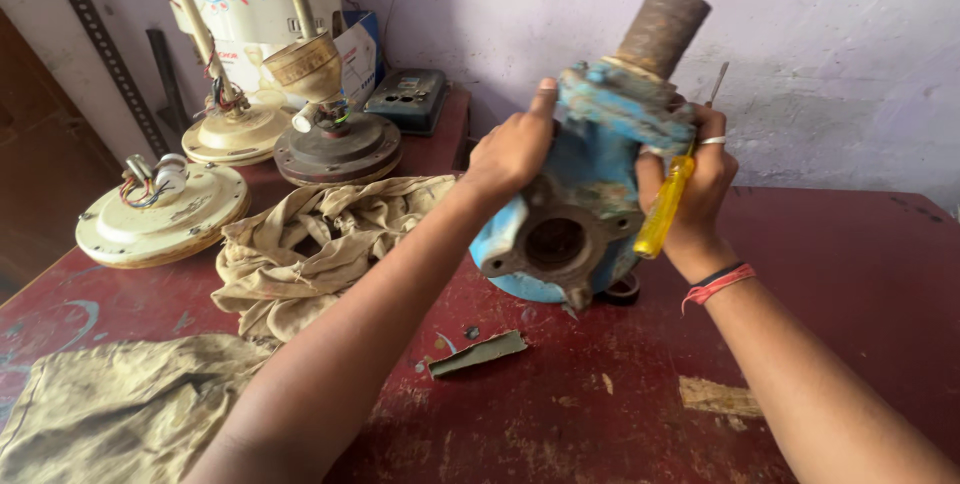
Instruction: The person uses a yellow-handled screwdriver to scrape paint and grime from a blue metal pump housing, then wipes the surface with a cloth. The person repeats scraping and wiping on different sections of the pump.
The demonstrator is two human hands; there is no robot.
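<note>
Forearms of the person fill the lower frame, reaching up over a worn dark-red table point(600, 414) strewn with a torn strip of grey card point(478, 353) and a patch of bare wood. Left hand point(515, 149) — fingers curled, thumb raised — presses against the upper left side of a blue pump housing point(580, 214); right hand point(700, 189), ringed and wearing a red wrist thread, clasps the housing's right side while pinching a yellow-handled screwdriver point(665, 206) against it, blade pointing up. The housing stands near the table's middle, its base touching the surface; its long axis tilts up and to the right, a rusty pipe stub point(662, 31) at the top, the flanged round opening facing the camera. Crumpled tan cloths point(310, 244) lie to the left, just beside the left forearm. Beyond them stand three ceiling-fan motors point(160, 209) — two cream, one dark brown. Behind, against the lilac wall point(820, 44): a white carton with coloured printing point(250, 4) and a dark box-shaped device point(408, 99).
</note>
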